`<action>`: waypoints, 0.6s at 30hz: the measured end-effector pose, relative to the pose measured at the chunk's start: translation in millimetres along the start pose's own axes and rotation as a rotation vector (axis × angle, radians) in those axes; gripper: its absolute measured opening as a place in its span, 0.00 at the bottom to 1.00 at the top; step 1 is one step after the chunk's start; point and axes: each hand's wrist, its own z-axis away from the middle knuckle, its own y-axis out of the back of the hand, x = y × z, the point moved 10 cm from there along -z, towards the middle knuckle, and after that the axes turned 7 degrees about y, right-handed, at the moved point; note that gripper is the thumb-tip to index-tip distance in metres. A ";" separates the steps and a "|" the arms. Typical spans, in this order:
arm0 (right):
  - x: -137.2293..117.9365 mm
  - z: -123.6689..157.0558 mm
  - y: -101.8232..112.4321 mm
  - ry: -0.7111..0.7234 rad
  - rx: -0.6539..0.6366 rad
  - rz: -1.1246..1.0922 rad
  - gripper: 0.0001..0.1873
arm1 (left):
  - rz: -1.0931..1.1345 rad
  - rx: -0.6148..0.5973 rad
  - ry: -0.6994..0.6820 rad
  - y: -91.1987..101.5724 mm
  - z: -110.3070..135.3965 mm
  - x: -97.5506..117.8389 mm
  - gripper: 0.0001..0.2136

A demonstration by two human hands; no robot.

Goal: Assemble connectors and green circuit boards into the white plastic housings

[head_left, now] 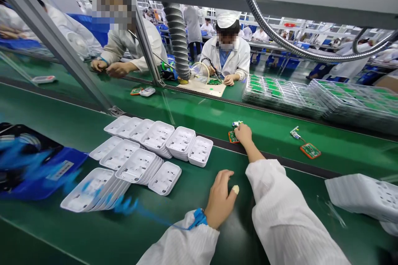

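My right hand reaches onto the far green strip, its fingers closed at a small orange-edged green circuit board. A small white part shows just beyond the fingers; my hand hides some of the board. Over the near green bench, my left hand is held with its fingers apart and nothing in it. It wears a pale finger cot on the thumb and a blue wrist strap. White plastic housings stand in several stacks to its left.
Another wired circuit board lies on the strip to the right. White plastic housings are stacked at the right edge. Clear trays of green boards stand beyond the strip. Opposite, a co-worker handles a board. A metal post slants at left.
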 end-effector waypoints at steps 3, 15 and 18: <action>-5.2 11.3 12.7 0.094 -0.004 -0.043 0.09 | 0.014 -0.010 -0.004 0.7 -0.5 -0.7 0.16; 109.4 101.6 74.0 0.182 0.007 0.182 0.14 | 0.000 0.039 -0.042 1.7 2.3 3.5 0.09; 196.5 68.9 100.3 -0.199 0.036 0.314 0.20 | -0.015 0.056 -0.056 2.0 3.8 4.2 0.09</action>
